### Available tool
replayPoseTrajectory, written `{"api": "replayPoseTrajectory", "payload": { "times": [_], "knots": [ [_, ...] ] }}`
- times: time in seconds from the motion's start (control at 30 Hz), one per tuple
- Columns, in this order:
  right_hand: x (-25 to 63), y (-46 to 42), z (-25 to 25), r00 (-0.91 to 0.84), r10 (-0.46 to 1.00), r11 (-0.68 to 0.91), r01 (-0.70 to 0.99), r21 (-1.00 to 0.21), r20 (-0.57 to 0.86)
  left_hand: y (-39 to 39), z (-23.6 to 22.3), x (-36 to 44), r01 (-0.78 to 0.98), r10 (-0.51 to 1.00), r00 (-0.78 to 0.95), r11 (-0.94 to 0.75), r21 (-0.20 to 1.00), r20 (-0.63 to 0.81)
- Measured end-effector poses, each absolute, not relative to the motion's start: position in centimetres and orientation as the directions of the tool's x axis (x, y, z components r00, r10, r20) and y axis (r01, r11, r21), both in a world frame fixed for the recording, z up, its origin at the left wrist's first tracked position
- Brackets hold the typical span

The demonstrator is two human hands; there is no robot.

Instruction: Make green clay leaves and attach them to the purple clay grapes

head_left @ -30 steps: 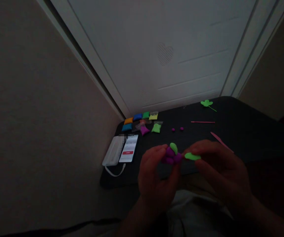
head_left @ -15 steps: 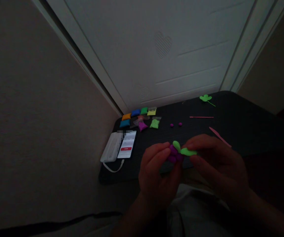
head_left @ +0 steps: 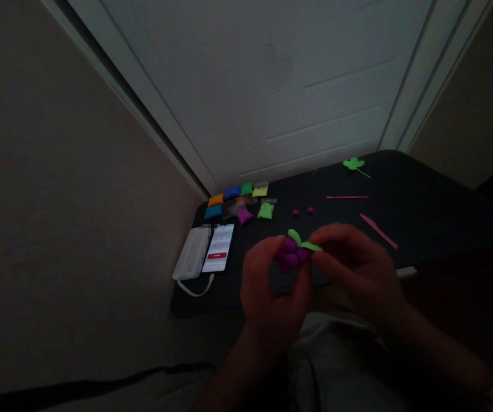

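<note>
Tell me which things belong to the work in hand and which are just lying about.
Seemingly in the work:
purple cluster
green leaves
purple balls
bags
pink knife
pink stick

Probably just lying about:
phone
cable
white box
green flower

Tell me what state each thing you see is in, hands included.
Left hand, gripping the purple cluster
Right hand, pinching the lower green leaf
Upper green leaf, sticking up at the cluster
Phone, screen lit
Two small purple balls, loose, apart
Pink knife, lying on the table
Pink stick, lying flat
Green clover, lying, stem pointing right
Packets, lying grouped
</note>
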State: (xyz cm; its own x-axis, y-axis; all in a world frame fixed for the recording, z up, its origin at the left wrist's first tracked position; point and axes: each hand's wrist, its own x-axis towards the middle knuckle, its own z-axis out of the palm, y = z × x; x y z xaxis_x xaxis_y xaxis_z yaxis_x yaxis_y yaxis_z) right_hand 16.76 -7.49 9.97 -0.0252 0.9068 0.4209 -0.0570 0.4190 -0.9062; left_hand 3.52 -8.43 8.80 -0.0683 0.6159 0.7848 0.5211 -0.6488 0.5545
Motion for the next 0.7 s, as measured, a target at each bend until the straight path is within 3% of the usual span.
{"api": "replayPoseTrajectory", "payload": {
  "times": [0.2, 0.53, 0.7],
  "knots": [
    [16.7, -6.5, 9.2, -0.051, 0.939, 0.333, -0.121, -0.935, 0.341, -8.3, 8.4, 3.7, 0.532, 0.692, -0.078, -0.580, 0.617, 0.717],
    [16.7, -6.0, 8.6, -0.017, 0.953, 0.299, -0.086, -0.951, 0.301, -8.0, 8.4, 3.6, 0.596, 0.666, -0.025, -0.589, 0.546, 0.745],
    [16.6, -5.8, 8.2, 0.014, 0.953, 0.299, -0.160, -0.941, 0.301, -7.8, 8.3, 3.5, 0.597, 0.674, -0.033, -0.579, 0.555, 0.738]
  ]
}}
